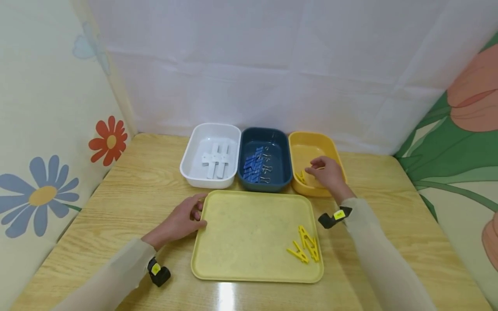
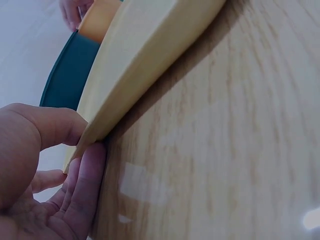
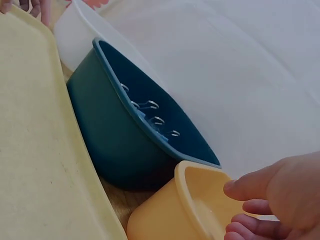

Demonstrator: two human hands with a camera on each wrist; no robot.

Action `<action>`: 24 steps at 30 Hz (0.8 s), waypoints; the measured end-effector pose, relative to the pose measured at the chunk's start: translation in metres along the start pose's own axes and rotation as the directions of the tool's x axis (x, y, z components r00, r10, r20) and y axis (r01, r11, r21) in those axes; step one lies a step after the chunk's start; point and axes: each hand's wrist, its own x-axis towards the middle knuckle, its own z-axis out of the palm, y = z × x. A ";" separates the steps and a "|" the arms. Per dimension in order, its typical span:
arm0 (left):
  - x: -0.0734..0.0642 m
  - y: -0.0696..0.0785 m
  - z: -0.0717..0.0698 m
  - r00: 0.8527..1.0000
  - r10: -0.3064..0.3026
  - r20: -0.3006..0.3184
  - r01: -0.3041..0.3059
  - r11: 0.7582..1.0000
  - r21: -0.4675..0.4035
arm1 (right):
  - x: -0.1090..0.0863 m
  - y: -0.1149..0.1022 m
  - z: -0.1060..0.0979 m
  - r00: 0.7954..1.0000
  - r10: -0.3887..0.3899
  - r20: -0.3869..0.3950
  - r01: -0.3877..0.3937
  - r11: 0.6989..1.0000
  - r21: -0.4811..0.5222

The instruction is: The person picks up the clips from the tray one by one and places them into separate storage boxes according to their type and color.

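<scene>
My left hand [image 1: 183, 219] holds the left rim of the pale yellow tray [image 1: 249, 237], thumb on top and fingertips under the edge in the left wrist view. Yellow plastic clothespins [image 1: 298, 252] lie at the tray's lower right, two of them overlapping. Over the orange-yellow bin [image 1: 311, 139] hovers my right hand [image 1: 328, 173], its fingers loosely bent. Thumb and fingers stand apart in the right wrist view, with nothing seen between them. Beside its fingertips, at the bin's left side, lies a yellow clothespin [image 1: 300, 176], partly hidden.
A dark blue bin [image 1: 266, 134] holds blue binder clips [image 1: 253, 165] with metal handles. Left of it, a white bin [image 1: 190, 162] contains white clip-like pieces [image 1: 215, 160]. The three bins stand side by side behind the tray on a wooden table [image 1: 155, 172], before a white cloth [image 1: 241, 86].
</scene>
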 end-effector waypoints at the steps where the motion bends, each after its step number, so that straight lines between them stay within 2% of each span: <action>1: 0.000 0.000 0.000 1.000 0.003 0.000 -0.003 1.000 -0.002 | -0.001 0.000 -0.001 1.000 0.005 -0.001 -0.005 1.000 0.010; 13: 0.000 0.000 0.000 1.000 0.000 -0.001 0.000 1.000 -0.014 | -0.019 -0.004 -0.003 0.999 -0.045 -0.003 0.045 0.999 0.008; 17: 0.000 0.002 0.000 1.000 0.008 -0.008 -0.008 1.000 -0.011 | -0.027 -0.005 -0.003 0.996 -0.087 -0.005 0.087 0.996 0.030; 24: 0.000 0.001 0.000 1.000 0.019 -0.009 -0.019 1.000 -0.002 | -0.038 -0.004 -0.005 0.994 -0.106 0.015 0.105 0.993 0.046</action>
